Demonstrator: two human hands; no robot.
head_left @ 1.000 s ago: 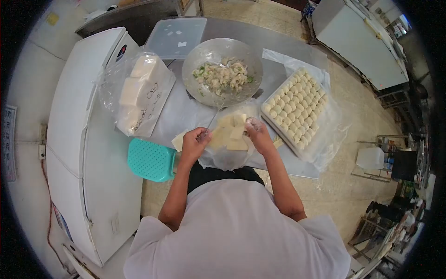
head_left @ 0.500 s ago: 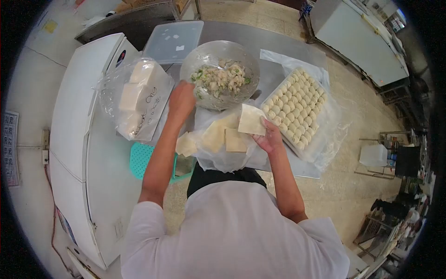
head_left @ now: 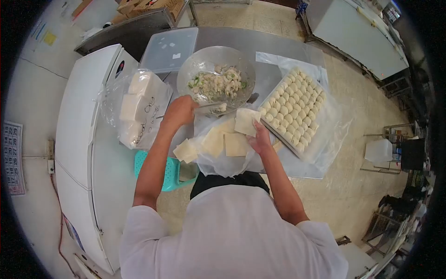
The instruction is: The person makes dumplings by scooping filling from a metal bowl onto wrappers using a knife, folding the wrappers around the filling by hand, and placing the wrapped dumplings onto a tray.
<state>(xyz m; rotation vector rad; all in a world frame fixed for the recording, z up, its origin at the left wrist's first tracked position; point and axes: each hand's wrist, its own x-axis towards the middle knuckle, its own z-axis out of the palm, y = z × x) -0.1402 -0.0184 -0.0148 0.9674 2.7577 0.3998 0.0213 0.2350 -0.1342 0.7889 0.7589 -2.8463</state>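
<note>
My left hand [head_left: 180, 111] is closed round a thin metal utensil [head_left: 204, 105], whose tip carries a bit of filling [head_left: 222, 107] at the near rim of the metal bowl [head_left: 184, 69]. Chopped pale and green filling [head_left: 213, 83] lies in that bowl. On my right hand [head_left: 261, 138] rests a square dough wrapper [head_left: 246, 121], held at its right edge. More wrappers [head_left: 235, 144] lie on plastic just below, between my hands. To the right, a tray [head_left: 284, 145] holds rows of folded dumplings [head_left: 294, 109].
Bagged white blocks [head_left: 133, 107] stand at the left, beside a white freezer [head_left: 74, 121]. A clear plastic lid [head_left: 169, 49] lies behind them on the metal table [head_left: 223, 37]. A teal stool [head_left: 172, 174] is below the table's near left edge.
My left hand moved from the wrappers to the bowl, and the utensil now bears filling. My right hand lifted a wrapper off the pile and holds it slightly lower and further left than half a second ago.
</note>
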